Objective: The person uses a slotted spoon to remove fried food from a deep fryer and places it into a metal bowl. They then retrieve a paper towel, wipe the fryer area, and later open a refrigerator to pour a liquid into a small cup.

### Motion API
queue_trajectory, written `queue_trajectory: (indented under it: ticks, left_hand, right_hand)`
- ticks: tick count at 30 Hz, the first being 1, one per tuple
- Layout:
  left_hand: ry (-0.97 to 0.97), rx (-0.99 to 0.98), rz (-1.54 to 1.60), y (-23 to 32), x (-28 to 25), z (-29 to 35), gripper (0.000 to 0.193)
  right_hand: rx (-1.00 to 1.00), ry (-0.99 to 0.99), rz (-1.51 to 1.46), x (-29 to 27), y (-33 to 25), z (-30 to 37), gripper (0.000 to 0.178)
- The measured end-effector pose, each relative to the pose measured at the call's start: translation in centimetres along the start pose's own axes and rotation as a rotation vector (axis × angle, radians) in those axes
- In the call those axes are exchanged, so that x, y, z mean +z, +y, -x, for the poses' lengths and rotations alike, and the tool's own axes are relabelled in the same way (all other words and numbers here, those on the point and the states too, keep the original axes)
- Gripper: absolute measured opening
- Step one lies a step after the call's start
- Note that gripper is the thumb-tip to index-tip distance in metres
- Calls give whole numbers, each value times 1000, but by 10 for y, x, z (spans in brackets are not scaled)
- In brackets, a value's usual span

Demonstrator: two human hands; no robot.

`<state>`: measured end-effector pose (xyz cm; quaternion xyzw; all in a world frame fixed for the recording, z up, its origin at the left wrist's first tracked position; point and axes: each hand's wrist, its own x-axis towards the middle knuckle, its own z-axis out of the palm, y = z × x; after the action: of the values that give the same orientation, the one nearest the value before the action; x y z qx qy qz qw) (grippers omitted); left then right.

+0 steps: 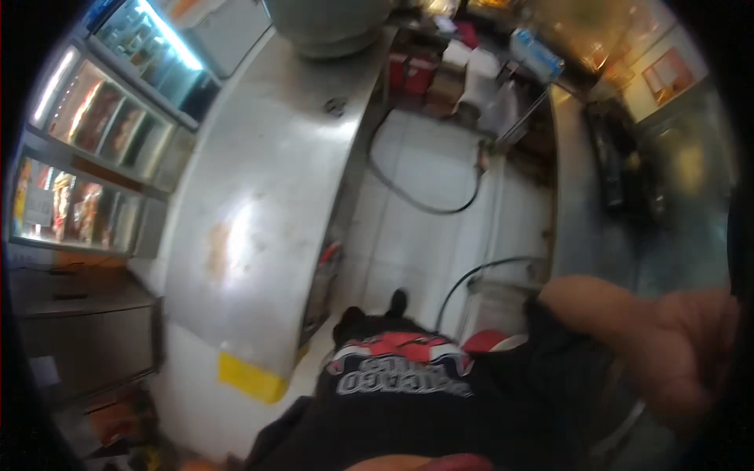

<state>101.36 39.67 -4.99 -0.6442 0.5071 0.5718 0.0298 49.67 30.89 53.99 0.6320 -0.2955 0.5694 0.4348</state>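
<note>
My right hand (pixel 683 353) is raised at the right edge, over the metal counter on that side. Its fingers look curled, though blur and the dark rim of the picture hide their tips. A dark upright shape (pixel 737 243) rises beside the fingers; what it is I cannot make out. My left hand does not show. Nearest to the right hand on the counter lies a long black object (pixel 620 161), blurred. My dark shirt (pixel 408 385) with a red and white print fills the lower middle.
A long steel table (pixel 259 188) runs along my left, bearing a large round pot (pixel 326 23) and a small dark item (pixel 335 106). Lit glass display fridges (pixel 86 196) stand beyond it. Black hoses (pixel 424 206) cross the white tiled floor (pixel 416 251). Boxes (pixel 424 78) are stacked ahead.
</note>
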Motion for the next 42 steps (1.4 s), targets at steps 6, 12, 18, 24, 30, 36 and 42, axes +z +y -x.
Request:
queue_trajectory:
  ticks: [6, 12, 18, 24, 30, 36, 42]
  left_hand:
    - [2, 67, -44, 125, 41, -119, 33]
    - [-49, 98, -220, 221, 13, -222, 34]
    - [3, 254, -318, 372, 24, -366, 34]
    - [16, 343, -360, 635, 33, -430, 30]
    - [82, 309, 206, 742, 63, -435, 21]
    - [209, 125, -276, 595, 150, -377, 36]
    - [14, 48, 448, 556, 271, -298, 46]
  right_hand:
    - [-120, 24, -12, -31, 84, -1, 26]
    - [-13, -13, -79, -13, 211, 43, 26]
    - [866, -327, 88, 80, 341, 233, 10]
    - [1556, -729, 254, 81, 430, 562, 17]
    - [1402, -458, 217, 142, 609, 664, 16]
    - [1358, -394, 682, 268, 832, 692, 82]
    - [1212, -161, 765, 290, 884, 720, 94]
